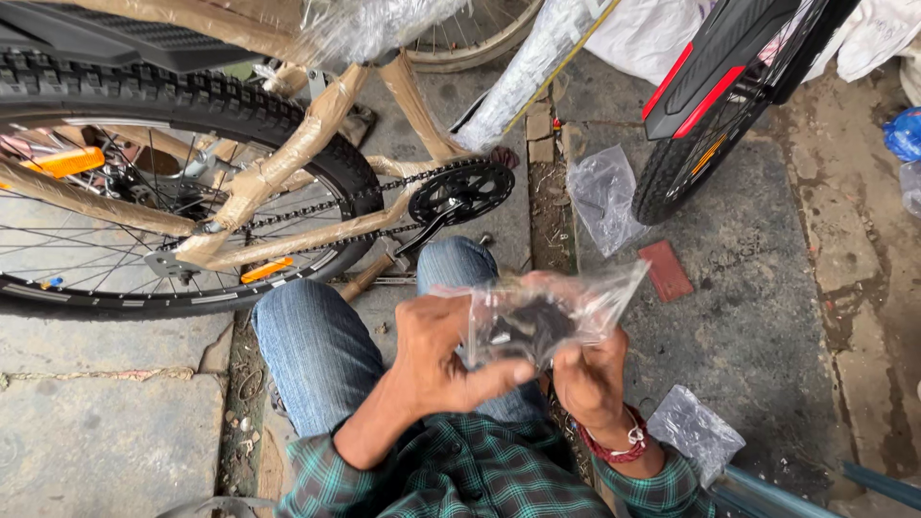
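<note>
Above the knees in blue jeans (pixel 317 345), both hands grip a clear plastic bag (pixel 547 317) with dark small parts inside. Left hand (pixel 436 360) is closed on the bag's near edge, thumb across the front; right hand (pixel 590 374) pinches it from below. Just beyond stands a bicycle, its rear wheel (pixel 144 192) and black chainring (pixel 460 192) wrapped in brown paper, on the stone floor (pixel 767 288).

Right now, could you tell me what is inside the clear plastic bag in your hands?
The clear plastic bag, held by the left hand and right hand, contains dark parts; fingers and crinkled plastic hide their exact kind.
</note>
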